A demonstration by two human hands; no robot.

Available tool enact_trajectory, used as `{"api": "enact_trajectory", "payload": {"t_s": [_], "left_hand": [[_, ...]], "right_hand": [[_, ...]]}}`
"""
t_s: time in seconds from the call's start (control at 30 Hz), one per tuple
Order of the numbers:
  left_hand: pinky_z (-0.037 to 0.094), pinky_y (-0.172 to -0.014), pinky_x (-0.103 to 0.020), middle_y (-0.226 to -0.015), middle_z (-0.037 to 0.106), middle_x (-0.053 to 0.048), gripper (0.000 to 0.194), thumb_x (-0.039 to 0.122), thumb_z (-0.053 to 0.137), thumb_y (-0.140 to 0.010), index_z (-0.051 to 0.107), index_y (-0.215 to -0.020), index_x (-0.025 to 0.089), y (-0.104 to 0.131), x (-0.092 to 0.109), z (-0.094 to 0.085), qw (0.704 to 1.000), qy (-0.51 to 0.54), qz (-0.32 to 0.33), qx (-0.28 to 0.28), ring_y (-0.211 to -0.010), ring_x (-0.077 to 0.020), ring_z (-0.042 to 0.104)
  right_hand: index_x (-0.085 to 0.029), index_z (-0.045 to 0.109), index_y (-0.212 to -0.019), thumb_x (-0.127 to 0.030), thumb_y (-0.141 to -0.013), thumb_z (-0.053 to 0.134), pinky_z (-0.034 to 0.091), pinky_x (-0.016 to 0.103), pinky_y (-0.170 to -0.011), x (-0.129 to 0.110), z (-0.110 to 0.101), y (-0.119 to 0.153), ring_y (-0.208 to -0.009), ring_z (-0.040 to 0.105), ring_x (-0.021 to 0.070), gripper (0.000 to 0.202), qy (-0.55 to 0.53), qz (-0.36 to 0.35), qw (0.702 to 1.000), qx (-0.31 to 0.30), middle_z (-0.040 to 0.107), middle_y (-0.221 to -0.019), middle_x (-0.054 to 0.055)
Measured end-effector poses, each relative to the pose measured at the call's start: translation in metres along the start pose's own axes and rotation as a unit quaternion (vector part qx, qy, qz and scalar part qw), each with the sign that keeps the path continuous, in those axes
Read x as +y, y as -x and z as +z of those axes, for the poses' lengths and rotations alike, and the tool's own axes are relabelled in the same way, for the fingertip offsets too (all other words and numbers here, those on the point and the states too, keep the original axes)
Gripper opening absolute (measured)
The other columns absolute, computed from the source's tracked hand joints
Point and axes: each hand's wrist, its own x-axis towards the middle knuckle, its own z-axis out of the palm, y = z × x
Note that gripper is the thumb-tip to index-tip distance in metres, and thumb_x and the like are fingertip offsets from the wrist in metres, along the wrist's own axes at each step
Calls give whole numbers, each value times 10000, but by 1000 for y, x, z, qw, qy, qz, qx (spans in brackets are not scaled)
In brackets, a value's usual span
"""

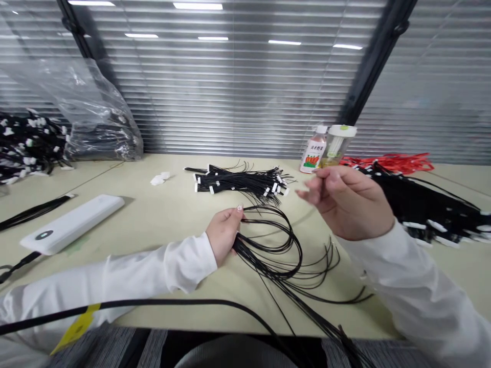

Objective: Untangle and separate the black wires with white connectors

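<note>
My left hand (225, 234) is closed round a looped bundle of thin black cables (282, 273); the loops spread to its right and loose ends trail over the table's front edge. My right hand (347, 202) is raised above the table, right of the loops, thumb and index finger pressed together. Whatever may be between those fingertips is too small to make out. Behind the loops lies a pile of short black cables (240, 180) with white connectors.
White power bank (72, 223) and black cables (34, 212) at left. Clear plastic bag (102, 117) and connector pile (28, 143) behind. Small white pieces (160, 178) at centre left. Bottle (313, 151), lidded cup (339, 143), red bundle (395, 162) and black harnesses (414, 199) at right.
</note>
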Motion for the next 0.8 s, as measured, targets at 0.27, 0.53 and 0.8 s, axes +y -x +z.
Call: {"api": "enact_trajectory", "payload": {"t_s": [0.27,0.53,0.8], "left_hand": [[193,-292,-136,-341,310,75,396,541,463,-700,478,-620,153,4,-3,-1,997,11,41,-57,-295,-30,276],[197,-336,-152,-361,352,62,390,528,449,-715,486,-634,149,2,-5,-4,997,8,51,-55,-331,-37,293],[208,-385,-169,-366,374,54,405,533,431,-722,497,-643,141,4,-3,-3,996,-36,53,-62,-358,-43,316]], "right_hand": [[-131,568,-799,-353,-730,505,382,155,-408,21,15,13,-417,476,49,240,198,125,956,-176,497,-475,-28],[-128,522,-577,-388,-763,446,317,149,-443,20,13,15,-401,406,28,328,359,43,912,-195,502,-452,-16],[-127,555,-565,-326,-755,452,271,151,-457,22,17,16,-422,326,23,293,404,7,890,-212,428,-428,-40]]}}
